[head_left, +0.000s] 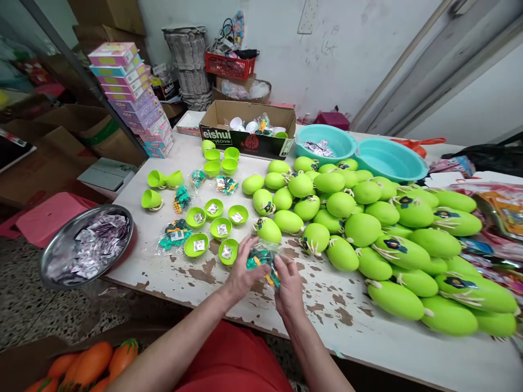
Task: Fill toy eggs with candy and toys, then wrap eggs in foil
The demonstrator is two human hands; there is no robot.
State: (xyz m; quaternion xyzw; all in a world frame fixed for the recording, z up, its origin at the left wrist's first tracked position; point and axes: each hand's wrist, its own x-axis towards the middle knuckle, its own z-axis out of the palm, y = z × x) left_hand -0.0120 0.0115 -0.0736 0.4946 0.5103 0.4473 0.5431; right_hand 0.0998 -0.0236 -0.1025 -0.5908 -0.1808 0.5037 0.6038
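Both of my hands meet over the near edge of a worn white table (339,321). My left hand (243,272) and my right hand (289,286) pinch a small clear bag of teal and orange toy parts (261,260) between them. Just beyond the bag sit several green egg halves (220,228), each with a small white packet inside. A big heap of closed green egg-shaped capsules (368,228) fills the table's right side. More small toy bags (175,235) lie to the left.
A steel bowl of silver packets (87,251) overhangs the left edge. Empty green halves (220,158), a cardboard box (247,130) and two teal basins (368,152) stand at the back. Stacked pastel boxes (131,92) rise far left. Orange capsules (85,365) lie in a box below.
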